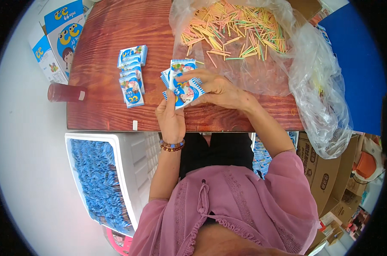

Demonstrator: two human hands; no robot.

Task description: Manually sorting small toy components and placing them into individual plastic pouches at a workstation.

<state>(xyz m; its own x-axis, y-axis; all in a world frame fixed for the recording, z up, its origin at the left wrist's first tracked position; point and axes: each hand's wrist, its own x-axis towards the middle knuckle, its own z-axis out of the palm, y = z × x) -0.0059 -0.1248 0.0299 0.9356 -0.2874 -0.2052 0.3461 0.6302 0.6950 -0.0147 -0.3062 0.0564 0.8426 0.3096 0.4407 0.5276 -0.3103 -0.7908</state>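
Observation:
Several small blue-and-white printed packets [183,67] are held fanned out over the front part of the wooden table. My left hand [172,118] grips them from below, thumb laid over their lower edge. From the right, my right hand [221,90] pinches another packet [185,94] of the same kind, lying across the front of the others. To the left of my hands, a row of overlapping packets [132,88] rests on the tabletop. Beyond my right hand, thin pink, yellow and green sticks [236,32] lie heaped on clear plastic.
The red-brown wooden table [104,25] ends just before my lap. A dark red cylinder [66,92] overhangs its left edge, near printed boxes [64,38]. Below left stands a white foam box [121,170] full of blue packets. Crumpled clear plastic [319,89] hangs over the right edge, above cardboard boxes [315,170].

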